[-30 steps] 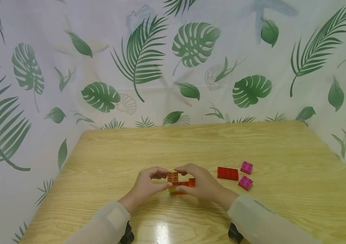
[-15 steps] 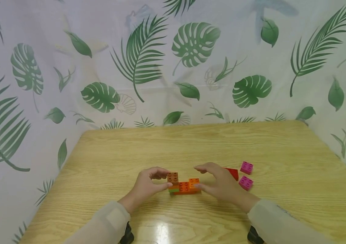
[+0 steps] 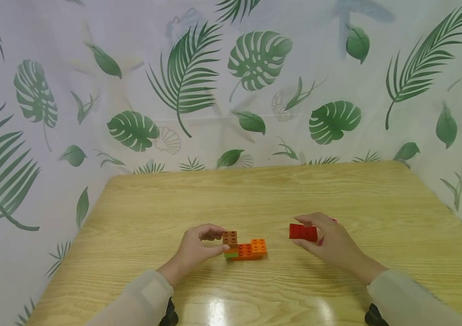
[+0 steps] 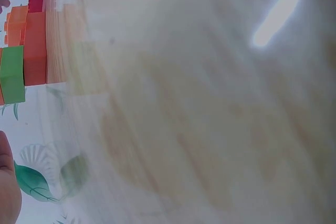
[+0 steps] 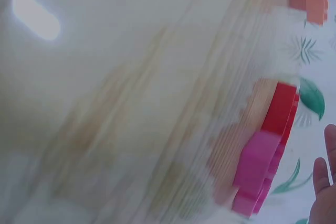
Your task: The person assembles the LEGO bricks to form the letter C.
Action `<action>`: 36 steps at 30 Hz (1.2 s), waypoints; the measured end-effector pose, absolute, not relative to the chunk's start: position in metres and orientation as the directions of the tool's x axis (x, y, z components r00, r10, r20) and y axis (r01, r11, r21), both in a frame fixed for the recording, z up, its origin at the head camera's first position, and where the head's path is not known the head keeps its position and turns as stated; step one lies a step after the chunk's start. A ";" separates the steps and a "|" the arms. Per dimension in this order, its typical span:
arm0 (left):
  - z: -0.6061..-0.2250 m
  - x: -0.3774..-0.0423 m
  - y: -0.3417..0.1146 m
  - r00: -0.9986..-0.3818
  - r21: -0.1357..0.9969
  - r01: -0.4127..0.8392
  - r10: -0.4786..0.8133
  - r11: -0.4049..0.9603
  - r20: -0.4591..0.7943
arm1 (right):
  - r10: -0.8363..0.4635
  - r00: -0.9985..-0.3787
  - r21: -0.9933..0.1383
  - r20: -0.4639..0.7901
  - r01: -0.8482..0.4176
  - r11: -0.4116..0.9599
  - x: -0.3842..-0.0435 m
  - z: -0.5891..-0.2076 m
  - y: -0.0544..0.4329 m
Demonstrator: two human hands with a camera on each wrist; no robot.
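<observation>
In the head view my left hand grips the left end of a building-brick assembly, thumb and fingers at its brown brick. Below the brown brick show orange and green layers, the green brick also seen in the left wrist view. A long orange-red brick forms the base, with a small orange brick on its right end. My right hand is spread around a red brick on the table, thumb on the near side and fingers on the far side.
Two magenta bricks lie beside the red brick, mostly hidden behind my right hand in the head view. The wooden table ends at a leaf-printed cloth behind and at both sides.
My right hand has left the brick assembly and moved right to the red brick, uncovering the small orange brick. The left hand has stayed at the assembly.
</observation>
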State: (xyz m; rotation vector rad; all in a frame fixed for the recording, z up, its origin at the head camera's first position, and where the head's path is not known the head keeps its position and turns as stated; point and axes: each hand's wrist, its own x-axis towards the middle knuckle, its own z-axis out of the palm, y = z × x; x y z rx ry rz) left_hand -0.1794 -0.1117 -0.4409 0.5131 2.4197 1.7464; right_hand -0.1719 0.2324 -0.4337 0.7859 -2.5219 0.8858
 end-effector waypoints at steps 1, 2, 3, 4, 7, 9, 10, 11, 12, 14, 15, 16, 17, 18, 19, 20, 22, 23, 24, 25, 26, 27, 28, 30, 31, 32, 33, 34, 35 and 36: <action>-0.441 -0.179 -0.112 -0.936 0.938 0.205 0.336 0.281 0.104 | -0.382 -0.785 -0.452 0.487 -0.601 0.660 -0.171 -0.433 0.236; -0.441 -0.179 -0.112 -0.936 0.937 0.206 0.335 0.282 0.105 | -0.379 -0.787 -0.449 0.486 -0.597 0.665 -0.171 -0.433 0.240; -0.441 -0.180 -0.112 -0.936 0.936 0.207 0.335 0.283 0.106 | -0.379 -0.785 -0.440 0.490 -0.598 0.670 -0.170 -0.433 0.243; -0.441 -0.180 -0.112 -0.936 0.936 0.208 0.336 0.284 0.106 | -0.380 -0.781 -0.426 0.496 -0.600 0.677 -0.170 -0.433 0.247; -0.443 -0.180 -0.112 -0.935 0.935 0.210 0.338 0.286 0.107 | -0.374 -0.784 -0.402 0.495 -0.589 0.702 -0.168 -0.435 0.257; -0.443 -0.180 -0.112 -0.935 0.935 0.210 0.338 0.285 0.107 | -0.370 -0.787 -0.383 0.494 -0.579 0.720 -0.168 -0.437 0.263; -0.443 -0.181 -0.112 -0.935 0.936 0.210 0.338 0.284 0.107 | -0.364 -0.792 -0.379 0.491 -0.570 0.729 -0.167 -0.437 0.265; -0.444 -0.181 -0.112 -0.935 0.936 0.211 0.339 0.283 0.108 | -0.357 -0.798 -0.379 0.485 -0.560 0.737 -0.166 -0.438 0.268; -0.444 -0.181 -0.113 -0.934 0.935 0.212 0.339 0.283 0.109 | -0.354 -0.803 -0.379 0.480 -0.554 0.741 -0.166 -0.439 0.270; -0.444 -0.181 -0.113 -0.934 0.936 0.214 0.340 0.280 0.112 | -0.349 -0.812 -0.378 0.468 -0.541 0.752 -0.163 -0.441 0.275; -0.444 -0.181 -0.113 -0.933 0.936 0.216 0.341 0.278 0.113 | -0.347 -0.817 -0.376 0.460 -0.533 0.758 -0.162 -0.442 0.277; -0.444 -0.181 -0.113 -0.932 0.936 0.218 0.343 0.278 0.115 | -0.345 -0.824 -0.377 0.450 -0.526 0.763 -0.161 -0.443 0.279; -0.444 -0.181 -0.113 -0.932 0.936 0.218 0.343 0.277 0.115 | -0.345 -0.830 -0.376 0.438 -0.518 0.768 -0.160 -0.443 0.280; -0.444 -0.181 -0.112 -0.932 0.936 0.217 0.343 0.277 0.115 | -0.345 -0.838 -0.377 0.422 -0.508 0.774 -0.159 -0.444 0.282; -0.444 -0.181 -0.112 -0.932 0.936 0.217 0.343 0.276 0.115 | -0.339 -0.848 -0.380 0.408 -0.496 0.781 -0.157 -0.445 0.283; -0.443 -0.181 -0.112 -0.933 0.937 0.215 0.343 0.276 0.113 | -0.333 -0.857 -0.389 0.392 -0.483 0.784 -0.156 -0.445 0.285; -0.442 -0.180 -0.112 -0.933 0.935 0.217 0.342 0.279 0.115 | -0.317 -0.881 -0.415 0.352 -0.450 0.791 -0.155 -0.445 0.287; -0.442 -0.180 -0.112 -0.933 0.935 0.216 0.341 0.281 0.113 | -0.305 -0.894 -0.431 0.329 -0.430 0.793 -0.154 -0.445 0.288; -0.442 -0.180 -0.112 -0.934 0.935 0.215 0.340 0.282 0.112 | -0.293 -0.906 -0.446 0.307 -0.409 0.796 -0.154 -0.445 0.289; -0.442 -0.180 -0.112 -0.934 0.935 0.216 0.340 0.283 0.113 | -0.283 -0.915 -0.456 0.286 -0.390 0.800 -0.154 -0.445 0.290; -0.441 -0.180 -0.111 -0.934 0.935 0.215 0.339 0.283 0.112 | -0.274 -0.925 -0.464 0.263 -0.370 0.805 -0.154 -0.445 0.290; -0.441 -0.180 -0.111 -0.934 0.934 0.215 0.339 0.284 0.112 | -0.268 -0.933 -0.467 0.242 -0.354 0.810 -0.154 -0.445 0.291; -0.441 -0.180 -0.111 -0.934 0.935 0.213 0.339 0.283 0.110 | -0.261 -0.939 -0.469 0.224 -0.338 0.816 -0.154 -0.445 0.291; -0.441 -0.180 -0.111 -0.935 0.936 0.209 0.338 0.283 0.107 | -0.250 -0.949 -0.471 0.192 -0.312 0.825 -0.154 -0.445 0.290; -0.441 -0.180 -0.112 -0.934 0.936 0.212 0.339 0.282 0.109 | -0.247 -0.952 -0.470 0.181 -0.304 0.828 -0.154 -0.446 0.290; -0.441 -0.180 -0.112 -0.935 0.936 0.209 0.339 0.282 0.107 | -0.245 -0.954 -0.471 0.172 -0.298 0.830 -0.154 -0.446 0.290; -0.441 -0.179 -0.112 -0.935 0.936 0.210 0.339 0.282 0.107 | -0.243 -0.955 -0.470 0.168 -0.294 0.832 -0.154 -0.447 0.290; -0.441 -0.179 -0.112 -0.935 0.937 0.208 0.339 0.282 0.106 | -0.241 -0.957 -0.469 0.164 -0.290 0.834 -0.154 -0.447 0.290; -0.441 -0.179 -0.112 -0.935 0.936 0.209 0.340 0.282 0.106 | -0.240 -0.957 -0.467 0.162 -0.288 0.836 -0.154 -0.448 0.290; -0.441 -0.179 -0.112 -0.934 0.936 0.209 0.340 0.282 0.106 | -0.241 -0.957 -0.463 0.164 -0.290 0.837 -0.154 -0.448 0.290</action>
